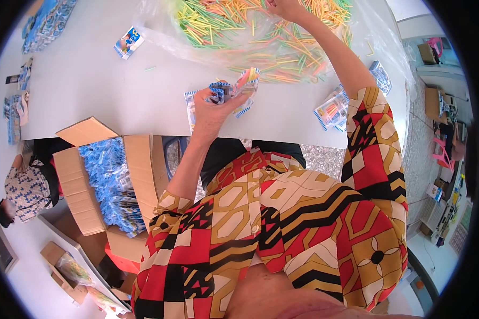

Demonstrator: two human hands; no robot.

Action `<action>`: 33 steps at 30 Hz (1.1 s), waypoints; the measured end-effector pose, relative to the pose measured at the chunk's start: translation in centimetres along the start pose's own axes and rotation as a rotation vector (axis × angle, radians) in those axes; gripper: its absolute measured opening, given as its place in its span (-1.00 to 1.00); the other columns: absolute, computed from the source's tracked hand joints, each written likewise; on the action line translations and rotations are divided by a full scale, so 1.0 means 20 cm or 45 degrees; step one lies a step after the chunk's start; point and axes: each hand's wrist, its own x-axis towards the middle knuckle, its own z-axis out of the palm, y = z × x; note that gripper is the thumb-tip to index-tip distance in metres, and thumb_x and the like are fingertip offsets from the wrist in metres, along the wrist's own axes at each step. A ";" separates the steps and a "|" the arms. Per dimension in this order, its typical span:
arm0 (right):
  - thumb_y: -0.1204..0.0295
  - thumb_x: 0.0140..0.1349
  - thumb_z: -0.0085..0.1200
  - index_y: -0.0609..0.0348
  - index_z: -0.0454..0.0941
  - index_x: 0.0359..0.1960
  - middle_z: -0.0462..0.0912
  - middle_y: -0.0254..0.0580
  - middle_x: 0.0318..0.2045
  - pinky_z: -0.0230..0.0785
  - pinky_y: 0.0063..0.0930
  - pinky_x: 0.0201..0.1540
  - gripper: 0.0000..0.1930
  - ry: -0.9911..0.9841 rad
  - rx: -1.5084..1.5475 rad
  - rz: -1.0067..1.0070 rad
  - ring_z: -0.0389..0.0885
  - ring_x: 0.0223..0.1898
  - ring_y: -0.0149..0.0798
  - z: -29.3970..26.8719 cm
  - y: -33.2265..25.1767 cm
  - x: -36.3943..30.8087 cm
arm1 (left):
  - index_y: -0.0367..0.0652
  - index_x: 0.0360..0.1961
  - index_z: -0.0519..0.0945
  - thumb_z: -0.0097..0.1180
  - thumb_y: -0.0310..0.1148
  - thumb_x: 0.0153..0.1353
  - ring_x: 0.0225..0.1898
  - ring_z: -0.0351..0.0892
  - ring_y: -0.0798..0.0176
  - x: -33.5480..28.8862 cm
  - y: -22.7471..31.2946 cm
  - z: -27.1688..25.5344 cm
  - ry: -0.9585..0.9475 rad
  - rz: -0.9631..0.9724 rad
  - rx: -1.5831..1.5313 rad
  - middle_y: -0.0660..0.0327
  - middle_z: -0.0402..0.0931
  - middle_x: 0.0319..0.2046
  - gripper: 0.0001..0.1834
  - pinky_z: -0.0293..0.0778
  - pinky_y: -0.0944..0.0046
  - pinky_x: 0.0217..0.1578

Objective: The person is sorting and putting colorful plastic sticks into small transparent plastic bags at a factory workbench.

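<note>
My left hand (212, 112) is closed round a blue-and-white plastic packet (222, 91) above the table, its open clear end spread beside my thumb. Another packet (190, 109) lies on the table just under and left of this hand. At the top edge, my right hand (286, 8) reaches over a heap of thin coloured sticks (213, 21), yellow, green, orange and pink. Its fingers look curled in, but the frame cuts them off, so what they hold is hidden. The sticks lie on and under a large clear plastic sheet or bag (165, 40).
Filled packets (332, 109) lie beneath my right forearm. A small printed packet (128, 42) sits left of the heap. More packets (48, 24) cover the table's far left. An open cardboard box (80, 175) full of packets stands left of me. A person (32, 186) sits beyond it.
</note>
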 end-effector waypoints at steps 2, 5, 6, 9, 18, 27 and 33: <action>0.35 -0.07 0.08 0.22 0.47 -0.61 0.49 0.02 -0.61 0.30 -0.14 -0.42 -0.82 0.053 -0.034 -0.061 0.49 -0.52 -0.02 0.03 0.01 0.00 | -0.31 -0.31 0.56 0.30 -0.60 -0.05 -0.32 0.57 0.38 0.00 -0.01 0.00 -0.019 -0.003 0.003 0.19 0.60 -0.35 -0.76 0.48 0.36 -0.23; 0.33 -0.10 0.10 0.22 0.50 -0.60 0.51 0.04 -0.59 0.31 -0.12 -0.39 -0.81 -0.188 0.055 0.038 0.51 -0.48 0.01 0.11 -0.03 0.03 | -0.31 -0.30 0.56 0.29 -0.59 -0.04 -0.32 0.58 0.38 0.00 -0.03 -0.03 -0.029 0.009 0.035 0.19 0.59 -0.35 -0.76 0.49 0.36 -0.23; 0.33 -0.09 0.09 0.24 0.51 -0.58 0.52 0.06 -0.56 0.32 -0.12 -0.35 -0.81 -0.137 -0.029 -0.031 0.52 -0.44 0.04 0.13 -0.06 0.03 | -0.31 -0.30 0.56 0.29 -0.59 -0.04 -0.32 0.58 0.38 0.00 -0.03 -0.04 -0.020 0.006 0.041 0.19 0.59 -0.35 -0.76 0.49 0.36 -0.23; 0.37 -0.08 0.08 0.27 0.51 -0.54 0.54 0.09 -0.50 0.32 -0.12 -0.28 -0.81 -0.115 -0.159 0.013 0.52 -0.37 0.09 0.23 0.14 0.00 | -0.32 -0.29 0.56 0.29 -0.59 -0.04 -0.33 0.58 0.38 0.02 -0.02 0.01 -0.019 0.029 0.091 0.19 0.59 -0.35 -0.76 0.48 0.37 -0.23; 0.55 -0.07 0.00 0.31 0.49 -0.48 0.54 0.12 -0.41 0.39 -0.22 -0.27 -0.90 0.028 -0.004 -0.004 0.53 -0.38 0.02 0.03 -0.02 -0.11 | -0.28 -0.36 0.57 0.29 -0.58 -0.05 -0.37 0.54 0.43 0.00 0.02 0.01 0.001 0.030 0.099 0.23 0.58 -0.38 -0.81 0.46 0.41 -0.27; 0.51 0.16 0.11 0.24 0.52 -0.41 0.59 -0.24 -0.48 0.43 -0.58 -0.38 -0.93 -0.102 1.713 0.188 0.55 -0.43 -0.44 -0.72 -0.81 -0.38 | -0.23 -0.55 0.58 0.35 -0.47 -0.07 -0.54 0.35 0.59 0.00 0.01 0.00 0.053 0.146 0.052 0.41 0.47 -0.59 -0.85 0.28 0.52 -0.51; 0.57 0.17 0.10 0.29 0.53 -0.31 0.60 -0.20 -0.41 0.41 -0.62 -0.32 -0.92 -0.237 1.851 0.200 0.55 -0.40 -0.47 -0.73 -0.93 -0.51 | -0.24 -0.49 0.61 0.35 -0.49 -0.07 -0.53 0.40 0.56 0.00 0.00 0.04 0.013 0.129 -0.073 0.37 0.52 -0.54 -0.86 0.32 0.51 -0.49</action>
